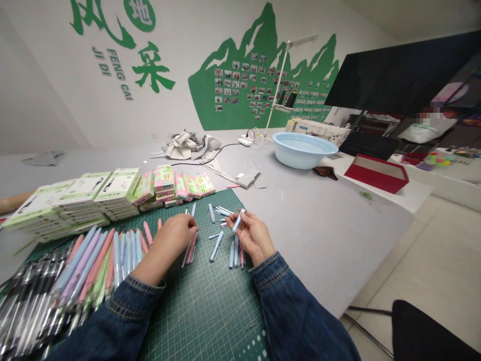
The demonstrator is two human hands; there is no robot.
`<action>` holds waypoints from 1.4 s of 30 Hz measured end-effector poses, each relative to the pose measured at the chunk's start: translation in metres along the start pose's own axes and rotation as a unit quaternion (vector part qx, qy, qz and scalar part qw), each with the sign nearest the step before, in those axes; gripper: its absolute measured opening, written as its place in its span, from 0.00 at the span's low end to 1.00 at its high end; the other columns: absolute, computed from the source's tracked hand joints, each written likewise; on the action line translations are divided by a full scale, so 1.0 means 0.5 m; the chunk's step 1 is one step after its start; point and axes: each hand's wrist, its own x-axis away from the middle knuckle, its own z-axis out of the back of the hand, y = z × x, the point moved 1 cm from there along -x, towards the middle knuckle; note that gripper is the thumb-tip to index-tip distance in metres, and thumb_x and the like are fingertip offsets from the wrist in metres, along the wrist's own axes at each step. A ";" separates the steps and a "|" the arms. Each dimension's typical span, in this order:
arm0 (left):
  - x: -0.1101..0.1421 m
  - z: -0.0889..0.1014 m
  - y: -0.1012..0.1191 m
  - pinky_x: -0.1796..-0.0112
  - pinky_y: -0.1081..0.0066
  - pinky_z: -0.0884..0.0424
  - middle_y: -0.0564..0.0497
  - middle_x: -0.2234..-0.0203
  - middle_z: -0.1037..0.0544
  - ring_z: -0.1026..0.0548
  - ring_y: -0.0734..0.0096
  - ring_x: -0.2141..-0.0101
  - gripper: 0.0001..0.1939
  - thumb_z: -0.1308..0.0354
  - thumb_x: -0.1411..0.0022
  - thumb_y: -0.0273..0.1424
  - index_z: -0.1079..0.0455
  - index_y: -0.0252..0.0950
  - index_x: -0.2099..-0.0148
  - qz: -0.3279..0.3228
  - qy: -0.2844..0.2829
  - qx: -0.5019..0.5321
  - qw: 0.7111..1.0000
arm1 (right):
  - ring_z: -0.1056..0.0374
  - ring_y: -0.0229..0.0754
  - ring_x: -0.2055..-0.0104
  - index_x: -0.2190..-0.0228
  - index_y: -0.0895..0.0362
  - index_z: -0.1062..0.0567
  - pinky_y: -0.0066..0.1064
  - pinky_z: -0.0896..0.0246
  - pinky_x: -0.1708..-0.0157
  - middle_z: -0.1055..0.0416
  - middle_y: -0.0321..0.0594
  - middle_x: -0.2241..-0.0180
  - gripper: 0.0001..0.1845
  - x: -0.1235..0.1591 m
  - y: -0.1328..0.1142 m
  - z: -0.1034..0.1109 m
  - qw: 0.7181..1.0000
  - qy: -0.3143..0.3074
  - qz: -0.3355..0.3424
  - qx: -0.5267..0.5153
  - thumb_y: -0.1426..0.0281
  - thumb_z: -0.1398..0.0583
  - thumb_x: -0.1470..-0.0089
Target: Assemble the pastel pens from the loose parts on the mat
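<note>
Between the thumb and fingers of my right hand (257, 238) is a short light blue pen barrel (238, 221), tilted upward. My left hand (176, 233) is closed, its fingertips pressed together above pink pen parts (191, 249); what they grip, if anything, is hidden. Just beyond those fingers a light blue pen part (194, 209) sticks out. Between my hands a light blue pen barrel (217, 246) lies on the green cutting mat (203, 301), with smaller blue pieces farther back. Under my right hand several blue and pink barrels (233, 254) lie side by side.
Left of my arm are rows of coloured pens (90, 265) and a heap of clear and black pens (30, 306). Behind them stand stacked white-green boxes (116, 188) and small pink-green boxes (164, 178). A blue basin (304, 150) and a red box (376, 173) stand at back right.
</note>
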 end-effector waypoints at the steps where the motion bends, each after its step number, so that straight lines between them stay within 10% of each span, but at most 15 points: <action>1: 0.003 -0.001 0.009 0.65 0.69 0.38 0.49 0.71 0.20 0.26 0.62 0.65 0.08 0.45 0.46 0.35 0.26 0.40 0.72 -0.014 -0.005 0.005 1.000 | 0.28 0.40 0.71 0.69 0.58 0.32 0.45 0.29 0.58 0.29 0.38 0.77 0.08 -0.001 -0.001 0.000 1.000 0.003 0.000 -0.006 0.83 0.45 0.48; 18: 0.059 -0.076 0.077 0.69 0.68 0.38 0.43 0.66 0.22 0.25 0.60 0.66 0.09 0.45 0.46 0.37 0.29 0.38 0.67 -0.061 -0.068 -0.067 0.994 | 0.25 0.42 0.67 0.70 0.59 0.33 0.41 0.27 0.58 0.28 0.42 0.74 0.09 -0.027 -0.036 0.027 0.996 0.054 0.045 -0.058 0.84 0.48 0.46; 29: 0.018 -0.028 0.010 0.71 0.69 0.39 0.50 0.77 0.22 0.25 0.61 0.70 0.12 0.45 0.50 0.42 0.31 0.40 0.75 -0.017 -0.106 -0.015 0.994 | 0.24 0.42 0.67 0.69 0.59 0.34 0.39 0.26 0.61 0.28 0.41 0.76 0.09 -0.024 -0.041 0.025 0.996 0.044 0.053 -0.064 0.83 0.48 0.45; 42: 0.023 -0.019 0.042 0.68 0.70 0.37 0.48 0.70 0.20 0.25 0.61 0.65 0.14 0.49 0.44 0.42 0.26 0.40 0.69 -0.031 -0.098 -0.017 0.995 | 0.24 0.42 0.70 0.69 0.60 0.35 0.36 0.26 0.63 0.28 0.42 0.78 0.08 -0.023 -0.042 0.020 0.995 0.060 0.049 -0.069 0.84 0.48 0.44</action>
